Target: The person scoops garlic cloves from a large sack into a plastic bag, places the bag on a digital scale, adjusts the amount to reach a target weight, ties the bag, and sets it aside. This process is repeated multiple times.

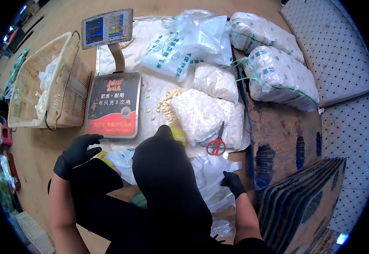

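My left hand (77,155), in a black glove, hovers over my knee near the front left corner of the platform scale (114,106). Its fingers are spread and hold nothing. On the right, my right hand (234,183), gloved in black too, pinches the edge of a white plastic bag (212,177) in a loose pile beside my leg. Red-handled scissors (216,144) lie just beyond that pile, against filled clear bags (198,116) of pale pieces. Loose peeled garlic cloves (166,104) are scattered on the white sheet (149,122) between scale and bags.
A cream plastic crate (52,85) with a wire handle and white bags inside stands left of the scale. Printed empty bags (171,52) lie at the back. Tied bundles (283,77) rest on a worn board (286,127) at right, with folded dark panels (302,197) nearer me.
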The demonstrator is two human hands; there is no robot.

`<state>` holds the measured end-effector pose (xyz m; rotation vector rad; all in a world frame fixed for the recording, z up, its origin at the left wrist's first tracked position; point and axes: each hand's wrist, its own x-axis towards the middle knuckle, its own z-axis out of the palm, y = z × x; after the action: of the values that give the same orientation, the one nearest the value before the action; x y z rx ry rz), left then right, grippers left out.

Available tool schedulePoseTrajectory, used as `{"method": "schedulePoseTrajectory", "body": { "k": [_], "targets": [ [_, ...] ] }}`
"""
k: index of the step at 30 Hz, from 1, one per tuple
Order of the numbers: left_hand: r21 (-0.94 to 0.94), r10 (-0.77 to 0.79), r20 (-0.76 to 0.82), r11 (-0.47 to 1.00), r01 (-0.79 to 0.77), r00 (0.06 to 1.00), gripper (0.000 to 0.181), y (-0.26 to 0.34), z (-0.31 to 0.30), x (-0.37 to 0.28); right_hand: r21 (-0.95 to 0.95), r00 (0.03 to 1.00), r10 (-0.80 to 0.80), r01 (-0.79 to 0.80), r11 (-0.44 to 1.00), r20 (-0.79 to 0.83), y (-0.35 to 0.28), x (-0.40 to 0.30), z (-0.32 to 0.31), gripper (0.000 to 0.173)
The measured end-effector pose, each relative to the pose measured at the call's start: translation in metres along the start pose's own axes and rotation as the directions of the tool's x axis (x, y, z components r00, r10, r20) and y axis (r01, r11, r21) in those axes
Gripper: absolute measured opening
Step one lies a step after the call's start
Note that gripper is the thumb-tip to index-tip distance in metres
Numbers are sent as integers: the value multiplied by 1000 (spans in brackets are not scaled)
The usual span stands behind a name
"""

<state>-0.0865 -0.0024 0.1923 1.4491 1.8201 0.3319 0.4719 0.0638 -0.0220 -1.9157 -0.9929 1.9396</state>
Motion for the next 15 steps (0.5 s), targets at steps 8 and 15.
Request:
{"method": "schedulePoseTrajectory", "body": {
  "k": [8,15],
  "targets": [
    [-120,138,-64,982,-145,988,34,24,-13,-16,-746,830,-556,337,574,-53,-68,-23,-62,24],
    [6,231,-154,972,-233,960,37,19,-16,-30,-108,952,-294,302,947,86,-213,-74,-29,10]
  ]
}}
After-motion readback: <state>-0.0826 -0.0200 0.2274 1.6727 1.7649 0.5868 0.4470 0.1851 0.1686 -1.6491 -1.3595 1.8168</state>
